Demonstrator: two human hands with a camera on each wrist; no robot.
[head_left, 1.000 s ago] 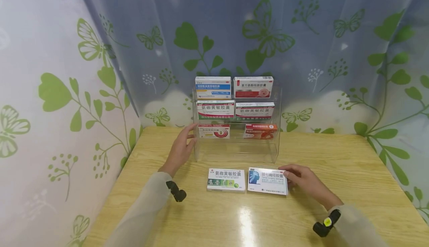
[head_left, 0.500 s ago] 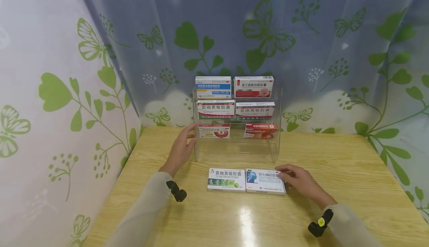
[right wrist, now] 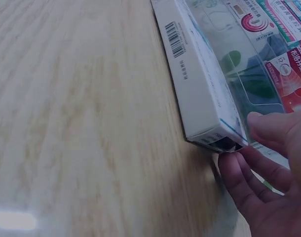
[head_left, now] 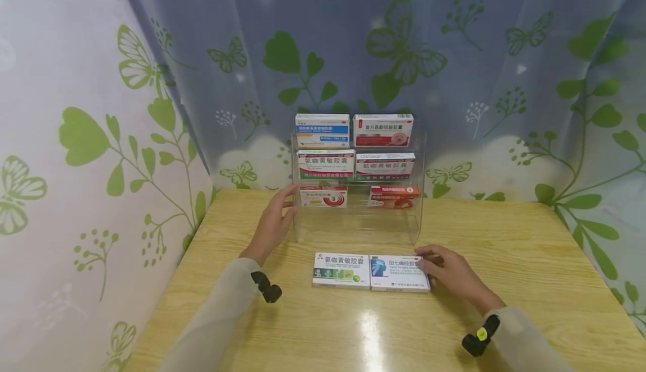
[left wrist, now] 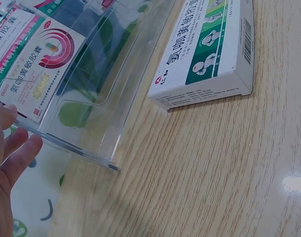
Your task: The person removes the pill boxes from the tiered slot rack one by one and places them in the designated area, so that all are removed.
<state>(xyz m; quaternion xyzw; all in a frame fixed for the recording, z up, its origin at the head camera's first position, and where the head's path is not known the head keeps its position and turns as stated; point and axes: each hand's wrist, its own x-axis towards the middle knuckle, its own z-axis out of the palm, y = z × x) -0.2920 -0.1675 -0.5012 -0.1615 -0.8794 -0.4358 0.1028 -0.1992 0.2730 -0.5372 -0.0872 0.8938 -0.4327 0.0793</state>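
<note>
1. At the near right of the rack's front, the right hand (head_left: pixel 456 274) pinches the right end of the blue-head box (head_left: pixel 396 278), thumb toward the top face and fingers against the end. This box lies flat on the table (head_left: pixel 303 335), printed face up.
2. Just beside it on the left lies the green-banded box (head_left: pixel 340 271), also flat; the two are edge to edge, touching or nearly so.
3. By the left side of the clear rack (head_left: pixel 353 233), the left hand (head_left: pixel 271 226) rests its fingertips on the side panel, fingers relaxed and slightly apart. It holds no box.
4. On the rack's tiers, six boxes stand leaning back in pairs: the blue-striped box (head_left: pixel 322 132) and the red-based box (head_left: pixel 382 131) on top; two red-and-green boxes, left (head_left: pixel 326 165) and right (head_left: pixel 385 166), below; then the red-ring box (head_left: pixel 323 197) and the orange-red box (head_left: pixel 394 197), with a gap between them.
5. As far as the pictures show, the arranging looks well along: six boxes are racked in pairs, and two lie in front, lined up in a row. The right hand's pinch suggests that this row's alignment is the part in hand. Whether these two belong in the rack cannot be told.
</note>
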